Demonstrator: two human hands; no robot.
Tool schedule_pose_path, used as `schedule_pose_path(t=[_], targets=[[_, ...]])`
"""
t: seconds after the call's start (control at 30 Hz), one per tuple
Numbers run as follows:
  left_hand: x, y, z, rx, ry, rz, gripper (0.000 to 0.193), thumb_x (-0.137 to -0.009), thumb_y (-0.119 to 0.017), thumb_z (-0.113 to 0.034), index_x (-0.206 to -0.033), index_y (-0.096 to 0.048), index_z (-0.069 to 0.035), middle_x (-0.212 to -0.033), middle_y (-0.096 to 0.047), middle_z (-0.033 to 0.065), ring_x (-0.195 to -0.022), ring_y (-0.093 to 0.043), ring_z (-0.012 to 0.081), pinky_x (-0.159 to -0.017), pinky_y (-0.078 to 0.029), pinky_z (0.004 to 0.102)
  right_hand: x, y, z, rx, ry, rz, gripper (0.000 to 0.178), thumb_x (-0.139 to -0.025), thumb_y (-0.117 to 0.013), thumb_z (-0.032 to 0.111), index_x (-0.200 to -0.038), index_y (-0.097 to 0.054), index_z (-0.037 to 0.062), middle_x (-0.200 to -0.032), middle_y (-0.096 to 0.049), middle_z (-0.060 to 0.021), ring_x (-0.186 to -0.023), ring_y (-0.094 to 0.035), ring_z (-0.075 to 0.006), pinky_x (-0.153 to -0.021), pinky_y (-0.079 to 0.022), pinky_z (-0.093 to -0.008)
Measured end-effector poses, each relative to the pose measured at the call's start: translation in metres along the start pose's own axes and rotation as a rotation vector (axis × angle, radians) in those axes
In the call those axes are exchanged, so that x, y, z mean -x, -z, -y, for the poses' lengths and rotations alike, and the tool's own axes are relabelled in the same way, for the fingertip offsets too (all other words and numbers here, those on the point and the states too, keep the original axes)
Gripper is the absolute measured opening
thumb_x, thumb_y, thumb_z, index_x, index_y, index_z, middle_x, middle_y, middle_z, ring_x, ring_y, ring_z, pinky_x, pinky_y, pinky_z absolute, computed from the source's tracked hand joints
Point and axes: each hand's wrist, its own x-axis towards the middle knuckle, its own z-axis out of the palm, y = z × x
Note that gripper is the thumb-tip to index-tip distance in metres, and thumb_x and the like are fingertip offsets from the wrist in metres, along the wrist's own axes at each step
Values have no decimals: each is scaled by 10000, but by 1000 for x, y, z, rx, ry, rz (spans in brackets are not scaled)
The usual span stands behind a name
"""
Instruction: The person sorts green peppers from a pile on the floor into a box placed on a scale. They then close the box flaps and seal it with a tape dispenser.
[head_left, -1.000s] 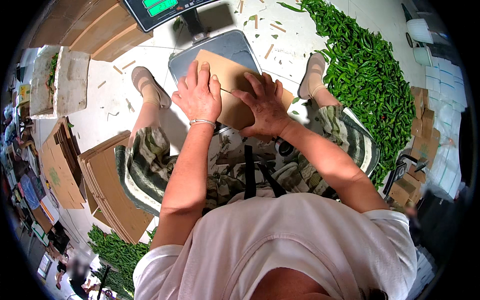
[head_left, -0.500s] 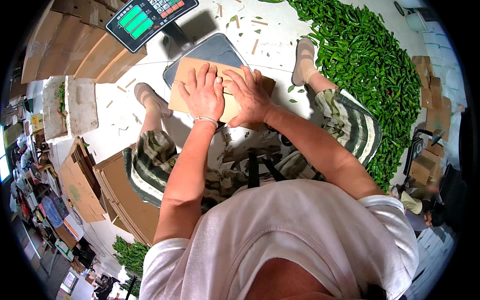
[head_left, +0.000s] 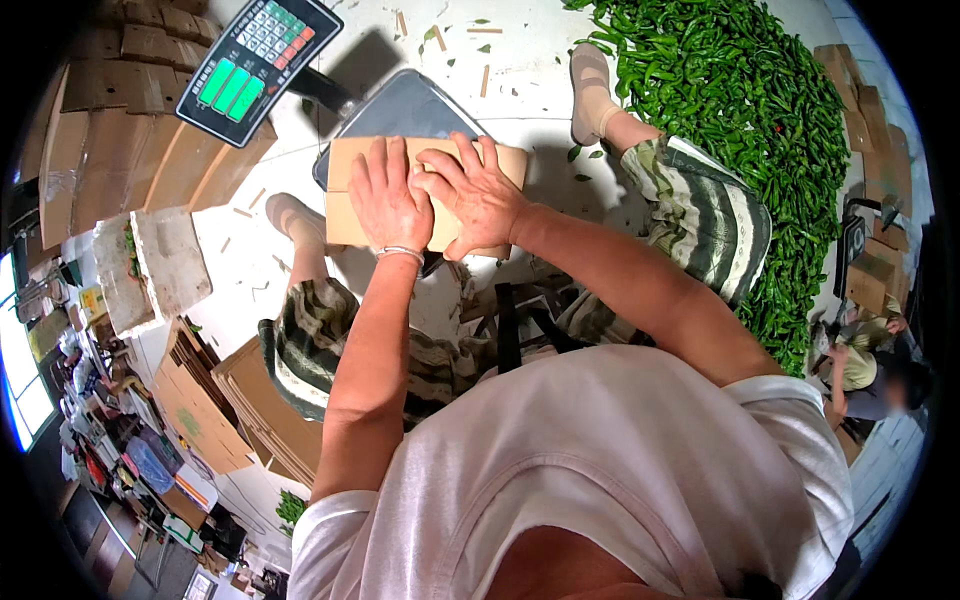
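Both the left hand point(head_left: 388, 200) and right hand point(head_left: 472, 190) press flat, fingers spread, on the brown closed cardboard box point(head_left: 345, 185) atop the grey metal scale platform point(head_left: 400, 105); green peppers point(head_left: 760, 130) heap right of it.

A heap of green peppers point(head_left: 760, 130) covers the floor point(head_left: 500, 60) at right. Flattened cardboard boxes point(head_left: 250, 410) are stacked at left, near a white foam box point(head_left: 165, 265).

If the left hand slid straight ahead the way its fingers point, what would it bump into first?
Probably the grey metal scale platform beyond the flat brown cardboard box under the left hand; depth is unclear.
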Motion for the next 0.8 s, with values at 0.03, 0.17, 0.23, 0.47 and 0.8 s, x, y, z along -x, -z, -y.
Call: schedule_pose_path(t=[0.03, 0.17, 0.23, 0.47, 0.8], targets=[[0, -1, -1, -58, -17, 19, 496, -857, -488, -305, -1326, -468, -147, -1388, -422, 103, -1249, -359, 406, -1029, -268, 506, 1, 3, -1, -3, -4, 17, 992, -413, -794, 477, -1282, -437, 159, -1291, -372, -102, -1187, -299, -419, -941, -218, -581], [-2, -6, 7, -90, -27, 101, 559, -869, -446, -394, -1397, -401, -213, -1465, -342, 63, -1321, -285, 405, -1078, -198, 522, -5, 8, -5, -64, -3, 46, 964, -502, -799, 455, -1339, -403, 189, -1404, -323, -118, -1282, -237, -472, -994, -173, -614], [0, -7, 10, -89, -35, 104, 524, -901, -416, -382, -1394, -404, -208, -1457, -354, 59, -1322, -287, 395, -1076, -199, 521, -3, 15, -16, -344, -114, -53, 841, -639, -763, 435, -1337, -409, 127, -1416, -377, -117, -1317, -321, -346, -1059, -208, -530], [1, -4, 4, -127, 2, 147, 476, -944, -373, -344, -1403, -382, -221, -1466, -343, 27, -1336, -286, 360, -1080, -192, 495, 57, 23, -123, -1116, -884, -1091, 528, -990, -304, 404, -1227, -501, -25, -1219, -547, -155, -1056, -534, -216, -916, -403, -338], [-2, -5, -3, -110, -4, 142, 486, -934, -378, -319, -1394, -388, -161, -1455, -349, 56, -1332, -289, 358, -1086, -189, 484, -3, -27, -58, -1233, -885, -456, 845, -861, -269, 707, -859, -703, -18, -838, -683, -148, -824, -621, -241, -834, -456, -364]])
